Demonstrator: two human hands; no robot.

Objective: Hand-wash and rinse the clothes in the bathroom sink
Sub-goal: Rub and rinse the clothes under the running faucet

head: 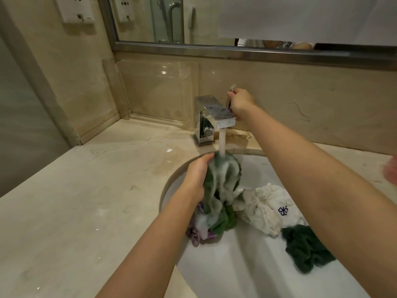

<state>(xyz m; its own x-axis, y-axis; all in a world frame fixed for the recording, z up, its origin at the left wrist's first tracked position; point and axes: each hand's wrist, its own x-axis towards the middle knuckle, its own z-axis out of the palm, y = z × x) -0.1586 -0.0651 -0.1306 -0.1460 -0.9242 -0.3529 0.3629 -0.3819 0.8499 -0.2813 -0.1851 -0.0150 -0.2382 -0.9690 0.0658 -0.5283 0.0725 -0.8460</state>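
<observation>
Green and soapy, the cloth (222,186) hangs upright in our left hand (196,176), which grips it under the running tap (214,116) — long axis vertical, stream at twelve o'clock. Our right hand (240,102) grasps the tap lever (231,91). At four o'clock in the sink (247,272) lie a white garment (268,208) and another green piece (305,247); beige stone counter (86,201), mirror (150,18) behind.

Beige marble counter (90,190) with chrome tap (211,118), inset white sink (247,265), perhaps damp patches
</observation>
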